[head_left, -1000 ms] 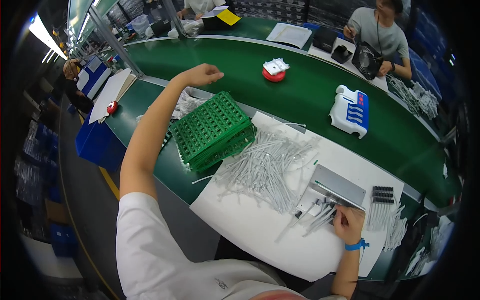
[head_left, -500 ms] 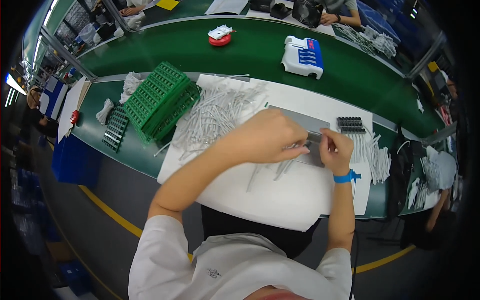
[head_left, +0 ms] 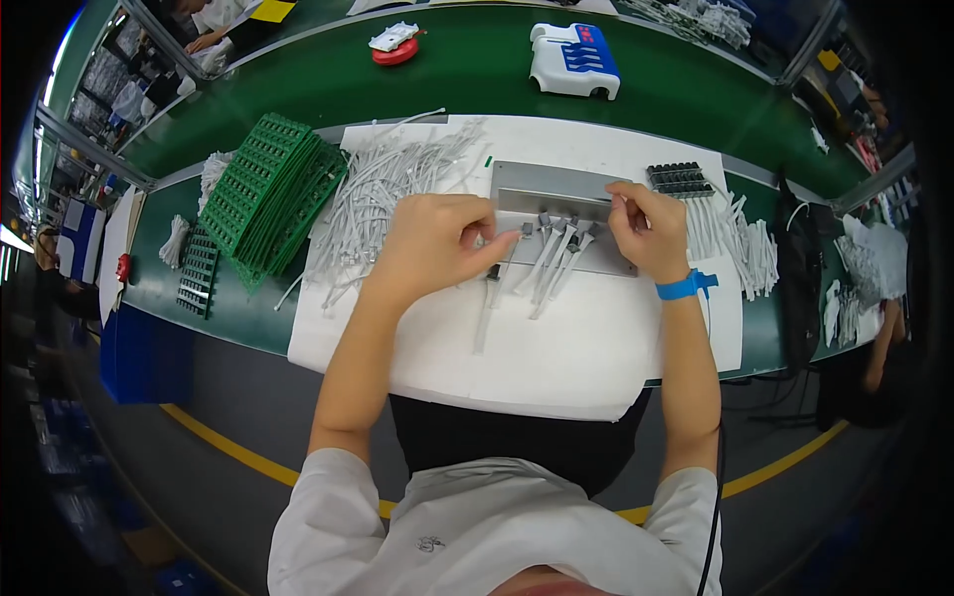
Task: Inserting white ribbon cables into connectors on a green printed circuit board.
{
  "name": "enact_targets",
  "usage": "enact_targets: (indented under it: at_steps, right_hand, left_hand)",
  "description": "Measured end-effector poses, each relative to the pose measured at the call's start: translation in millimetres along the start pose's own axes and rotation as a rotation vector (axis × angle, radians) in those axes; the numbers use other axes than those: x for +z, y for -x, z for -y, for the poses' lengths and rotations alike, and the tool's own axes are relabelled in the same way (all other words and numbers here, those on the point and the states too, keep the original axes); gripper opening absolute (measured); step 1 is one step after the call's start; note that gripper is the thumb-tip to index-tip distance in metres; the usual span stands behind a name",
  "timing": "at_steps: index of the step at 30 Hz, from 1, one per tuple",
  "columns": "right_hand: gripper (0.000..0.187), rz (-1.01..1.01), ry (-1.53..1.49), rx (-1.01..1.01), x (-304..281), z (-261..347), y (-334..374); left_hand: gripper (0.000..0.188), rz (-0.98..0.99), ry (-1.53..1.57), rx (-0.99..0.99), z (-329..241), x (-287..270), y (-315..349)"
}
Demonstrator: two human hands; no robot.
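My left hand (head_left: 437, 243) is curled at the left side of a grey metal fixture (head_left: 556, 181), its thumb reaching right. Its other fingers are hidden, so whatever it may hold does not show. Just below that thumb, a white cable (head_left: 483, 323) with a dark end lies on the white sheet. Several short white cables with grey connectors (head_left: 556, 260) rest across the fixture's front plate. My right hand (head_left: 653, 230), with a blue wrist strap (head_left: 686, 286), has thumb and forefinger drawn together at the fixture's right end; anything between them is too small to make out.
A heap of loose white cables (head_left: 383, 189) lies left on the white sheet (head_left: 427, 363). Stacked green trays (head_left: 260, 189) stand beyond it. Black connector blocks (head_left: 680, 179) with white cables sit at right. A white-and-blue device (head_left: 574, 62) and a red round object (head_left: 396, 52) are farther back.
My hands have moved apart; the left shifted left and its wrist turned. The fixture and the cables on it are now uncovered. The whole view has shifted.
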State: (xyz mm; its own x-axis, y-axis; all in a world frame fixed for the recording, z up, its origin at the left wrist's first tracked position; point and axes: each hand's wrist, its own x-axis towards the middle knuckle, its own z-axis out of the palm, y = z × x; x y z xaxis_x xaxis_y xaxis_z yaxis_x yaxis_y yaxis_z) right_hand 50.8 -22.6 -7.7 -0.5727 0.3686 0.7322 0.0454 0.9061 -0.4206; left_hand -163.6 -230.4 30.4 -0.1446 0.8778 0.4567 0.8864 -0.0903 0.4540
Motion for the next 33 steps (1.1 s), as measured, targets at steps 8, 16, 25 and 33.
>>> enact_targets:
  at_steps: [8,16,25,33]
  right_hand:
    - [0.015,-0.013,0.023,-0.038,0.4,-0.4,-0.6]
    - [0.015,-0.021,0.015,-0.054,-3.6,4.0,-2.5]
    - [0.031,0.647,0.017,0.007,-14.0,31.9,2.5]
    - [0.036,0.59,0.057,0.067,1.1,20.6,7.4]
  left_hand:
    - [0.032,0.289,0.018,-0.099,-16.2,23.6,50.9]
    - [0.017,0.244,0.186,-0.198,-24.8,13.0,29.1]
    - [0.036,0.345,0.781,-0.37,3.1,46.1,-15.0]
    - [0.06,0.152,0.39,-0.213,-5.6,56.5,-2.3]
